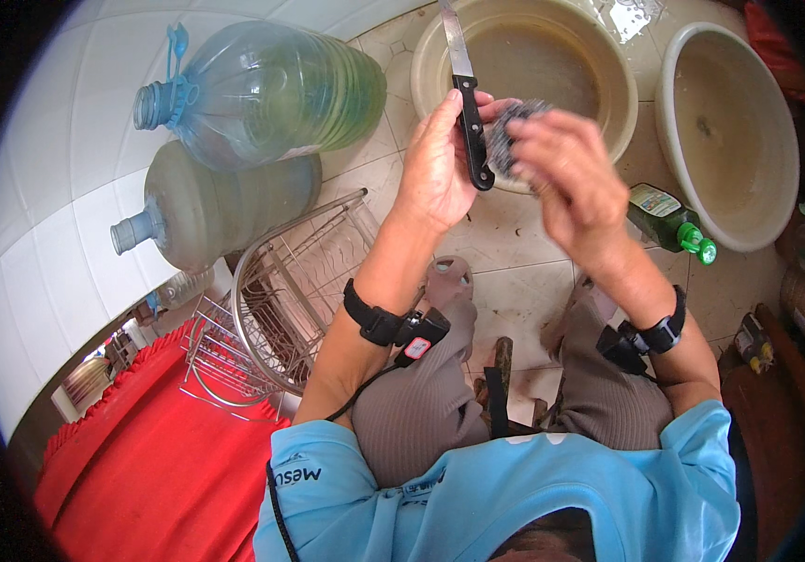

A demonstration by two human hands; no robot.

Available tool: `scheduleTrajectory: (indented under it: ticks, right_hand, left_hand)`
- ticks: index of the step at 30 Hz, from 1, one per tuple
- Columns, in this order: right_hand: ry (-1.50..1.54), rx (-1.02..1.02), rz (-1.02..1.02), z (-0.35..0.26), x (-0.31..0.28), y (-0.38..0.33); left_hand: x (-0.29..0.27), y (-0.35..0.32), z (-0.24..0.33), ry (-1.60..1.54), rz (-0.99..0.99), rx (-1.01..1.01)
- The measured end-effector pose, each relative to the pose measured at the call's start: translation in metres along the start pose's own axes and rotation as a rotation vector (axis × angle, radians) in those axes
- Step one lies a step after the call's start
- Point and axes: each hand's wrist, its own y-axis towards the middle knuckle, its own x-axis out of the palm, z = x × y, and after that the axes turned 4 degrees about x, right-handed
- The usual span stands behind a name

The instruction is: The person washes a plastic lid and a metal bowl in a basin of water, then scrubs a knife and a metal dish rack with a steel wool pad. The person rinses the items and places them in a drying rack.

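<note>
My left hand (442, 164) holds a knife (471, 122) with a black riveted handle, its steel blade pointing up and away over the near-left rim of a cream basin (428, 56). Thumb and fingers close around the handle. Just to its right, my right hand (566, 164), a little smeared by motion, grips a grey scouring pad (507, 140) beside the handle. Whether the pad touches the knife, I cannot tell. Murky water (538, 70) lies in the basin beyond both hands.
A second basin (669, 112) stands at right, with a green dish soap bottle (660, 215) lying by it. Two large plastic bottles (276, 94) lie at left, above a metal dish rack (276, 300). Red cloth (159, 450) covers something at lower left.
</note>
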Motion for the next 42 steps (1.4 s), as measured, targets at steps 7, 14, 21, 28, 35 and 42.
scheduleTrajectory:
  ticks: [7, 14, 21, 28, 35, 42]
  right_hand:
    - [0.009, -0.003, -0.105, -0.001, 0.024, -0.009]
    - [-0.048, -0.061, -0.108, -0.008, 0.019, 0.002]
    - [-0.013, -0.080, -0.135, 0.001, 0.022, -0.005]
    - [-0.001, -0.180, -0.074, -0.005, 0.020, 0.001]
    - [-0.088, -0.060, -0.122, 0.001, 0.018, 0.002]
    - [-0.142, -0.019, -0.155, 0.000, 0.018, -0.003]
  left_hand:
    - [0.005, 0.000, -0.008, -0.188, -0.083, -0.072]
    - [0.002, 0.002, -0.007, -0.223, -0.123, -0.120]
    - [0.000, 0.001, -0.005, -0.220, -0.145, -0.118]
    - [0.004, 0.004, 0.000, -0.200, -0.098, -0.093]
    - [-0.001, 0.002, -0.007, -0.229, -0.119, -0.139]
    - [0.002, 0.000, -0.011, -0.255, -0.136, -0.200]
